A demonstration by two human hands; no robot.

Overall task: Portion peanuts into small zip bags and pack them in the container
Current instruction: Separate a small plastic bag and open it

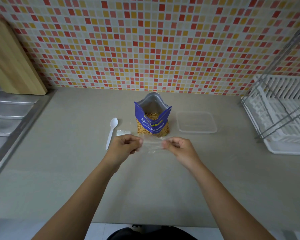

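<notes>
A blue pouch of salted peanuts (152, 118) stands open on the counter, nuts visible inside. Just in front of it I hold a small clear zip bag (152, 143) stretched between both hands. My left hand (126, 146) pinches its left edge and my right hand (177, 146) pinches its right edge. More clear zip bags (123, 132) lie flat behind my left hand. A white plastic spoon (111, 131) lies left of the pouch. The clear plastic container (196, 124) sits empty to the pouch's right.
A white dish rack (282, 115) stands at the right. A steel sink drainboard (9, 118) runs along the left, with a wooden cutting board (12, 63) leaning on the tiled wall. The counter's front edge is near my body.
</notes>
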